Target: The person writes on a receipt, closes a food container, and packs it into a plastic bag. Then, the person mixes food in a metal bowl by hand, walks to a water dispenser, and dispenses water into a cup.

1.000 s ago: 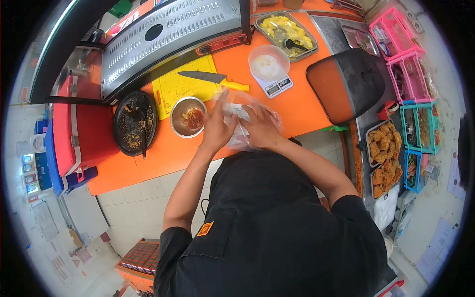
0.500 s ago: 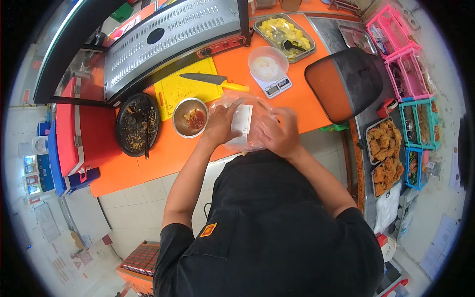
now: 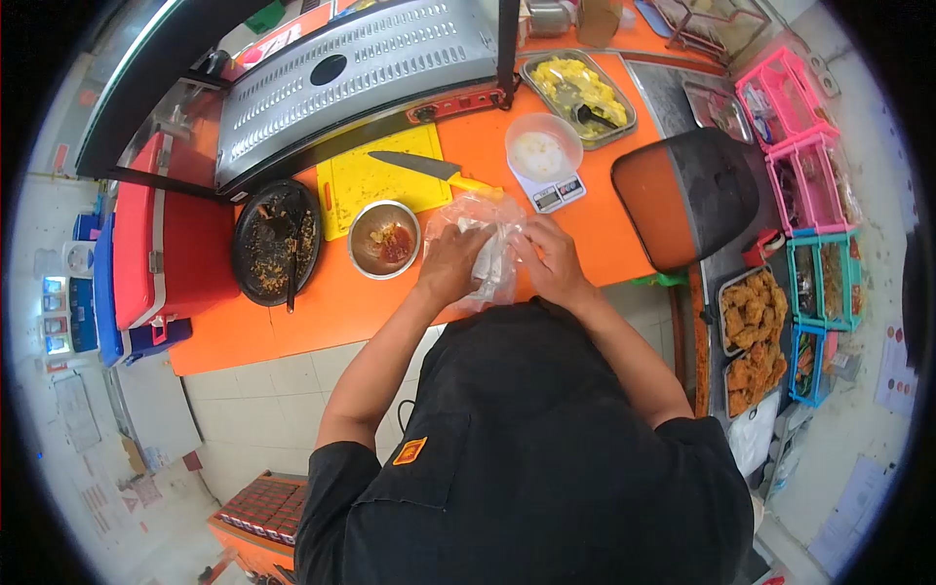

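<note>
A clear plastic bag (image 3: 499, 212) with a white paper slip (image 3: 485, 255) lies at the table's near edge, in front of my body. My left hand (image 3: 454, 265) has its fingers curled over the bag's left side, against the slip. At the right side, my right hand (image 3: 554, 261) pinches the bag's edge between thumb and fingers. Just left of the bag stands a metal bowl (image 3: 363, 255) with red sauce and crumbs inside. Behind it, a knife (image 3: 419, 166) with a yellow handle rests on a yellow cutting board (image 3: 341, 185).
A plastic tub (image 3: 526, 132) sits on a kitchen scale (image 3: 559, 195). Farther back is a tray of yellow food (image 3: 575, 73). A black oval plate (image 3: 255, 278) and red cooler (image 3: 175, 253) stand left. Fried chicken (image 3: 753, 312) and coloured baskets (image 3: 824, 278) are right.
My hands have come closer together, and the right one now pinches the bag's edge. The bag looks more gathered and the slip is more covered. The view has shifted slightly.
</note>
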